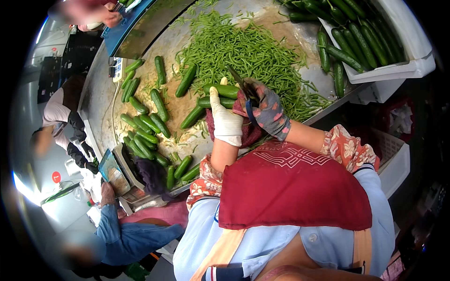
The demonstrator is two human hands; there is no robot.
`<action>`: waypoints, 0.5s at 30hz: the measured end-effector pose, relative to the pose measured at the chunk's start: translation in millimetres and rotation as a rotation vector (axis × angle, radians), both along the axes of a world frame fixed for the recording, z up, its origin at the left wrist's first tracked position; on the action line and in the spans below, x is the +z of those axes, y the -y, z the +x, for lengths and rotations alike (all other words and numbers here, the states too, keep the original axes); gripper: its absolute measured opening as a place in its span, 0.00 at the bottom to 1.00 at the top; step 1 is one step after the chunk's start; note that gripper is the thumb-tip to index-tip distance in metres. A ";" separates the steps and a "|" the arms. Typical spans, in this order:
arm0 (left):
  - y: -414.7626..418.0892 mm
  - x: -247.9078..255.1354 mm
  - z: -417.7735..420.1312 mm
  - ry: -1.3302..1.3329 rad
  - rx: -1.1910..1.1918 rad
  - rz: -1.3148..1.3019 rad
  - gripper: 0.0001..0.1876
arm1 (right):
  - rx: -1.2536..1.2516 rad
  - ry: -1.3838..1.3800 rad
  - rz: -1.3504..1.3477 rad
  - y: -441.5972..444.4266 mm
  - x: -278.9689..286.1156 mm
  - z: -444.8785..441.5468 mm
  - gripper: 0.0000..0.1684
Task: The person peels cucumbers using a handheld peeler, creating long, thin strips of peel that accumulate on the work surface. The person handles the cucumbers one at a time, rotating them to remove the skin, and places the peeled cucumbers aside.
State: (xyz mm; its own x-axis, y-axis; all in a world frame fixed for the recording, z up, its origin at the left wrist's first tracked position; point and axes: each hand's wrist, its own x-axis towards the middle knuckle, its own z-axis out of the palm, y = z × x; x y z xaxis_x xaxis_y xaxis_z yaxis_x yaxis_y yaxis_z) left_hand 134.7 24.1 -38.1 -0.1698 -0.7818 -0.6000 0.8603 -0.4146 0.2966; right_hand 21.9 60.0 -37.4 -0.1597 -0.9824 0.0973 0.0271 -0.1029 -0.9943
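My left hand (226, 121), in a pale white glove, grips two green cucumbers (221, 90) side by side, its thumb and a fingertip showing on them. My right hand (269, 109) wears a grey glove with pink shapes and is closed around scissors (250, 111) with a blue handle. Their dark blades point up and away over the table. A dark red net or cloth (252, 135) lies under and between both hands, partly hidden. Just left of my hands another cucumber (192, 117) rests on the metal table (181, 140).
A large heap of green beans (242, 49) spreads beyond my hands. Loose cucumbers (147, 130) cover the table's left side, near a scale (128, 165), dark cloth (151, 174) and a power strip (119, 68). A white crate (390, 72) of cucumbers stands far right. Co-workers stand along the left.
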 end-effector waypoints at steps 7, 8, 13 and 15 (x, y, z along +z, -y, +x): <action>5.4 -7.9 7.5 -0.088 0.049 0.072 0.26 | 0.189 0.632 0.091 -11.7 -18.1 -7.2 0.27; 6.2 -10.4 9.8 -0.139 0.052 0.059 0.27 | 0.182 0.674 0.116 -13.7 -21.7 -7.9 0.28; 8.0 -8.6 11.2 -0.158 0.056 0.062 0.25 | 0.077 -0.047 0.089 -14.9 -20.7 -13.6 0.28; 4.6 -4.8 7.8 -0.172 0.045 0.088 0.24 | 0.112 0.026 0.077 -12.2 -18.6 -8.3 0.27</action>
